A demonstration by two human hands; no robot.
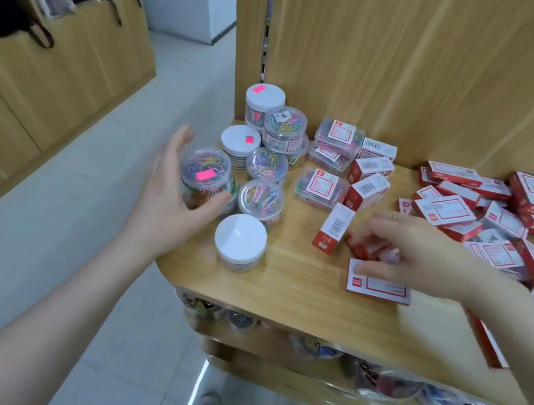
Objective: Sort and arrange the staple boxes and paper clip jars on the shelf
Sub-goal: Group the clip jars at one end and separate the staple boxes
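A clear round plastic jar [205,175] of coloured paper clips, a pink sticker on its see-through lid, sits at the left edge of the wooden shelf [297,293]. The left hand [169,194] cups it from the outer side: the thumb lies against the jar's lower front and the fingers reach up behind it, only loosely bent, so the grip is wide and rests on the jar rather than clamping it.

Just beside it stand more jars of the same kind, some with clear lids showing clips, some with plain white lids; one white-lidded jar [240,241] stands nearest the shelf's front edge. Behind them are flat clear clip cases [321,189] with red-and-white labels.

To the right, the right hand [424,253] reaches in palm down, a ring on one finger. Its fingertips curl onto a small red staple box [368,248], pinching it, while its thumb lies on a flat red-and-white box [381,287] lying label up on the shelf. A narrow box [334,229] stands tilted just left of that hand, with three similar ones [369,183] lined up behind it. Farther right, a loose heap of red cardboard boxes [464,214] lies overlapping at all angles.

Below, a lower shelf [306,350] carries more clear containers, blurred.
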